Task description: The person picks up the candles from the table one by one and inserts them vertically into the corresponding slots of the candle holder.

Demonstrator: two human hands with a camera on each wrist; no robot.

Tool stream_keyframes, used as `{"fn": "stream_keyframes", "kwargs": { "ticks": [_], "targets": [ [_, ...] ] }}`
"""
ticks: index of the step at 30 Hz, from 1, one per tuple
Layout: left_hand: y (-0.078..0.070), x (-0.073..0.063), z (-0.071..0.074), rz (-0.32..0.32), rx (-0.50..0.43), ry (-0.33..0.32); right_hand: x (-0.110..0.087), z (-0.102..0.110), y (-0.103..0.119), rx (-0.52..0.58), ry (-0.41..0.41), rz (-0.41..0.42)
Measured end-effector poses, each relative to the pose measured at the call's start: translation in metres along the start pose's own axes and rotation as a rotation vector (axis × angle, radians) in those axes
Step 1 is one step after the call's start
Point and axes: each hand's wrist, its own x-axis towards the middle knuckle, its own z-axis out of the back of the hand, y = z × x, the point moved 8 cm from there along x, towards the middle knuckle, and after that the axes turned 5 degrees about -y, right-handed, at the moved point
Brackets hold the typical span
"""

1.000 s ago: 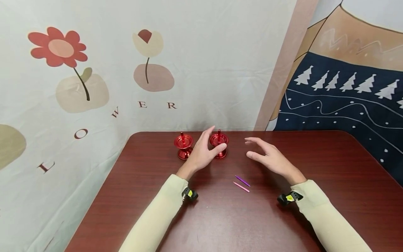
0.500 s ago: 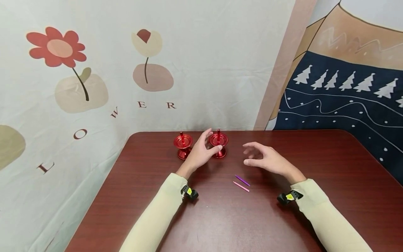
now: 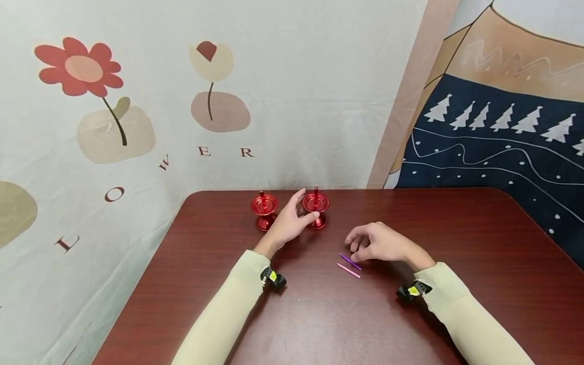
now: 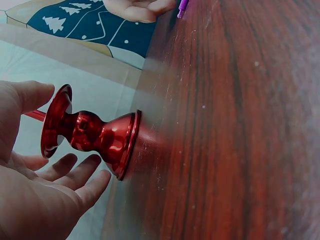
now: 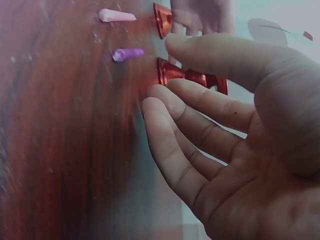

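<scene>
Two shiny red candle holders with upright central pegs stand at the table's far edge. My left hand (image 3: 285, 226) is between them, its thumb and fingers spread loosely around the right candle holder (image 3: 322, 205). In the left wrist view, that candle holder (image 4: 90, 131) has the thumb at its dish rim and the fingers beside its stem. The left candle holder (image 3: 264, 207) is partly covered by the hand. My right hand (image 3: 385, 242) hovers with bent fingers over a slim purple candle (image 3: 347, 259), holding nothing. A pink candle (image 3: 349, 270) lies parallel, nearer me.
Everything rests on a dark reddish wooden table (image 3: 301, 314). Behind its far edge hangs a pale cloth (image 3: 315, 137) printed with flowers and letters. A dark blue cloth (image 3: 483, 152) with white trees is at the right. Each wrist carries a strapped camera.
My right hand has come down and nearer me, toward the purple candle, with its fingers bending more. My left hand has stayed by the right candle holder, its fingers slightly drawn in.
</scene>
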Motion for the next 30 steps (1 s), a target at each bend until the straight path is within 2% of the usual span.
{"fn": "stream_keyframes", "kwargs": {
  "ticks": [9,18,30],
  "targets": [
    [0.0,-0.001,-0.002,-0.013,-0.009,0.002,0.001,-0.009,-0.001,0.026,0.02,-0.062],
    [0.0,-0.002,-0.002,-0.01,-0.006,-0.001,0.001,-0.009,-0.011,0.073,-0.004,-0.126],
    [0.003,-0.001,-0.002,-0.001,0.016,0.009,-0.001,-0.011,-0.005,-0.024,-0.011,-0.118]
  ]
}}
